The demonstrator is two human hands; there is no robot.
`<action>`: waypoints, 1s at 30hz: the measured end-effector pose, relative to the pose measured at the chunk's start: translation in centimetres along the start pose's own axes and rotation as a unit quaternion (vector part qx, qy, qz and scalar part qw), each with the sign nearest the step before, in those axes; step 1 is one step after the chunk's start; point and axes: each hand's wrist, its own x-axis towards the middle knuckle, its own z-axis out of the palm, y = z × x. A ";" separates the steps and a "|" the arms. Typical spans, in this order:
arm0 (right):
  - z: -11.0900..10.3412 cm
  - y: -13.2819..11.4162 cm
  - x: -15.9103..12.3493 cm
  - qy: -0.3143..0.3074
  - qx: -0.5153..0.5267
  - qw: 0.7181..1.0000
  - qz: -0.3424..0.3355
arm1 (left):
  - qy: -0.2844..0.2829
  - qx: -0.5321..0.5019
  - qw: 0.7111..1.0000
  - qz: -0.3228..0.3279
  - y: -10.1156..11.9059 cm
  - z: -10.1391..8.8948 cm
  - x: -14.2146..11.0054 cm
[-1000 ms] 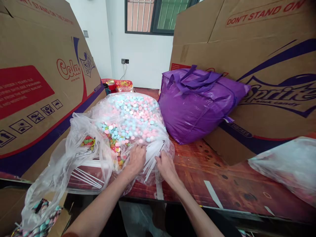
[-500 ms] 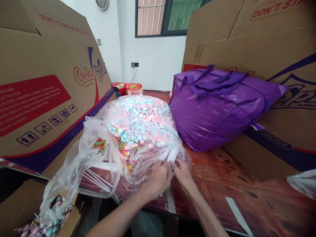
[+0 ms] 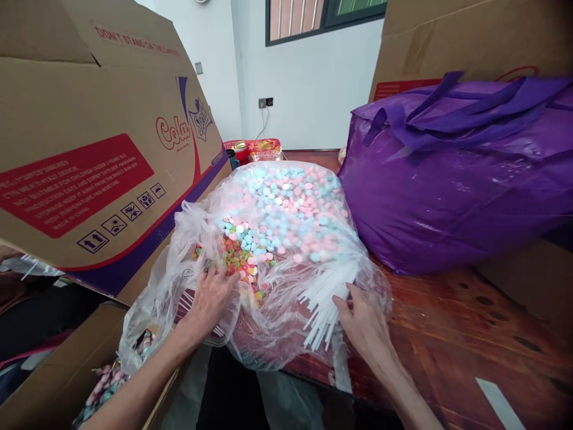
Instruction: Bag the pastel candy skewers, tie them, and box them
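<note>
A clear plastic bag (image 3: 277, 352) lies spread on the table, with a heap of pale pink and blue candy pieces (image 3: 286, 203) in it. Small multicoloured gummy candies (image 3: 239, 257) show in the bag's opening. My left hand (image 3: 212, 298) reaches over the bag's edge at these gummies, fingers apart and slightly bent, with no held thing visible. A loose fan of thin white sticks (image 3: 324, 307) rests on the bag. Beside its right edge is my right hand (image 3: 364, 316), thumb and forefinger apart. Several more white sticks (image 3: 218, 329) lie under the plastic by my left wrist.
A large carton (image 3: 111, 167) stands at left, a bulging purple bag (image 3: 447, 197) at right before another carton (image 3: 421, 54). Below left, an open box (image 3: 67, 364) holds wrapped sweets (image 3: 107, 382). At the left edge, part of another person's hand (image 3: 6, 254) shows.
The white sticks, held bunched by both hands before, now lie fanned out on the bag. My left hand has moved left to the gummies. The view has shifted.
</note>
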 end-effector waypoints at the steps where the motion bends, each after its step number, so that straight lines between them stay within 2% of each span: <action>1: 0.0 0.0 -0.1 -0.001 -0.009 1.000 -0.005 | 0.003 -0.010 1.000 0.013 -0.6 0.5 -0.3; 5: -0.5 -0.6 -0.4 -0.004 -0.058 0.998 -0.023 | 0.043 -0.089 0.994 0.037 -2.1 2.3 -1.0; 7: -0.8 -1.0 -0.7 -0.001 -0.098 0.995 -0.035 | 0.072 -0.123 0.989 0.037 -2.5 2.4 -1.3; 9: -1.1 -1.5 -1.1 0.010 -0.145 0.988 -0.055 | 0.121 -0.137 0.983 0.028 -2.8 2.0 -1.8; 12: -1.3 -1.9 -1.5 0.035 -0.179 0.979 -0.096 | 0.225 -0.155 0.962 -0.005 -3.4 0.7 -2.6; 15: -1.1 -2.8 -1.4 0.055 -0.112 0.977 -0.173 | 0.297 -0.200 0.933 -0.028 -3.7 0.0 -3.3; 18: -0.3 -5.5 -0.5 0.041 0.035 0.965 -0.258 | 0.307 -0.223 0.925 -0.018 -3.6 0.2 -3.5; 20: 0.8 -8.2 0.4 -0.002 0.115 0.951 -0.288 | 0.302 -0.234 0.924 -0.001 -3.4 0.4 -3.4; 22: 2.5 -10.9 1.6 -0.063 0.145 0.940 -0.301 | 0.300 -0.242 0.923 0.012 -3.4 0.4 -3.4; 24: 4.5 -12.9 3.0 -0.106 0.128 0.936 -0.310 | 0.300 -0.247 0.921 0.018 -3.4 0.3 -3.4; 26: 6.2 -13.7 4.6 -0.107 0.087 0.947 -0.290 | 0.298 -0.253 0.920 0.026 -3.3 0.3 -3.5; 30: 7.5 -12.8 8.1 -0.087 0.018 0.967 -0.239 | 0.277 -0.277 0.918 0.057 -2.2 0.7 -3.8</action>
